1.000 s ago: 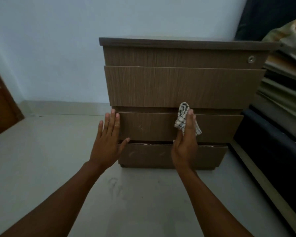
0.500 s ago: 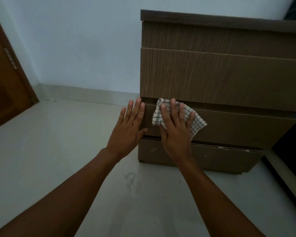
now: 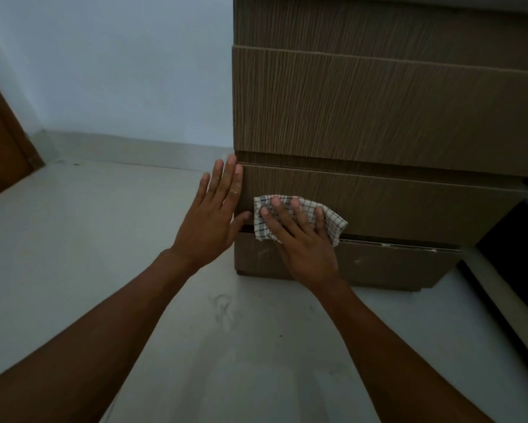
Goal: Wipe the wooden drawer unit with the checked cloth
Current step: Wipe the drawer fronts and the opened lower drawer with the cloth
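The checked cloth [image 3: 299, 219] is pressed flat against the front of the second-lowest drawer of the wooden drawer unit [image 3: 378, 111], near that drawer's left end; it is pinned there by the right hand [image 3: 299, 239], whose fingers are spread over it, so the grip is an open palm bearing on the fabric rather than a closed fist; the cloth's lower edge hangs over the gap above the bottom drawer; the left hand [image 3: 212, 221] is held open and flat, fingers together, at the unit's left front corner, nothing being held in it; the unit is stood on a pale floor [image 3: 104, 254].
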